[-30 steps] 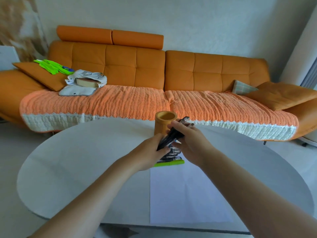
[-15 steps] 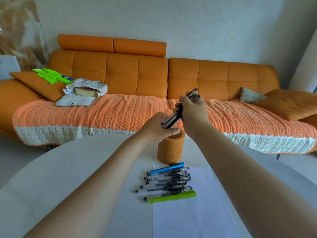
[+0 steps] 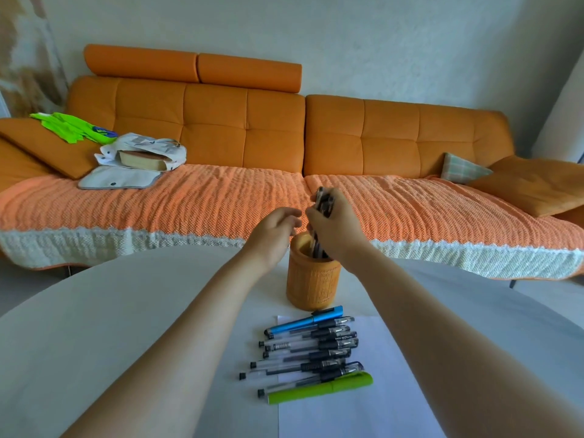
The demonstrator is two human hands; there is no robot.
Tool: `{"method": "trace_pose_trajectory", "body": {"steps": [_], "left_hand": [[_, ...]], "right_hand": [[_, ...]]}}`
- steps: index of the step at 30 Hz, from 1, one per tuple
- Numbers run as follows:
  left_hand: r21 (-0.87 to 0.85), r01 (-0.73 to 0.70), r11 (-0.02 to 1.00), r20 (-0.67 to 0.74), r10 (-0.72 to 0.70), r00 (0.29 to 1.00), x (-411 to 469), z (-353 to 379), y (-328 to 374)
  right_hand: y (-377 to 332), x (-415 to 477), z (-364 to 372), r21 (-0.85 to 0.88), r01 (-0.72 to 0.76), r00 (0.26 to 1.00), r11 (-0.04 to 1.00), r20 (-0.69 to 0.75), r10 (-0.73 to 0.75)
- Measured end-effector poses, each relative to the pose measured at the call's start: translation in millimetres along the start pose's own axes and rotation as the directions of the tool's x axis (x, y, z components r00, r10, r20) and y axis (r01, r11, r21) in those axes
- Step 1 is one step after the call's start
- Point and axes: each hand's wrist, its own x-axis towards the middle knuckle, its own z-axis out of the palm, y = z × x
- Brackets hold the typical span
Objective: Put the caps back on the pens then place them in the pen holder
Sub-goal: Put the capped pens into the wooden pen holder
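An orange cylindrical pen holder [image 3: 313,286] stands on the grey table [image 3: 94,327]. My right hand [image 3: 336,226] grips a bundle of dark pens [image 3: 324,202] held upright, their lower ends inside the holder's mouth. My left hand [image 3: 273,230] hovers just left of the holder's rim, fingers relaxed and holding nothing. In front of the holder lies a row of capped pens [image 3: 311,349] on a white sheet [image 3: 357,412]: a blue pen [image 3: 303,322] at the back, several clear black ones, and a green pen [image 3: 320,388] at the front.
An orange sofa [image 3: 252,131] with a knitted cover runs behind the table. On it lie a white bag with a book [image 3: 142,156], green cloth [image 3: 72,128] and cushions [image 3: 534,184]. The round table's edge curves away at left and right.
The right hand turned the pen bundle upright and lowered its ends into the holder. The left hand let go of the bundle and drew back to the left.
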Motion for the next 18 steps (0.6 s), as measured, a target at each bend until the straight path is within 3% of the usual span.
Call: {"method": "trace_pose_trajectory", "body": {"steps": [6, 10, 15, 18], "left_hand": [[-0.059, -0.213, 0.975, -0.015, 0.213, 0.977, -1.3, 13.4, 14.8], [0.017, -0.239, 0.971, 0.061, 0.237, 0.970, -1.3, 13.3, 14.4], [0.101, -0.182, 0.978, 0.073, 0.176, 0.982, 1.2, 4.4, 5.4], [0.157, -0.145, 0.977, 0.068, 0.136, 0.988, 0.1, 1.2, 2.3]], "right_hand": [[15.4, -3.7, 5.3, -0.257, 0.136, 0.972, 0.957, 0.220, -0.079], [18.5, -3.7, 3.9, -0.365, 0.192, 0.963, 0.911, 0.251, -0.102], [20.0, -7.1, -10.5, -0.182, 0.092, 0.934, 0.979, 0.356, -0.022], [21.2, -5.7, -15.9, -0.220, 0.094, 0.936, 0.971, 0.351, -0.011]]}}
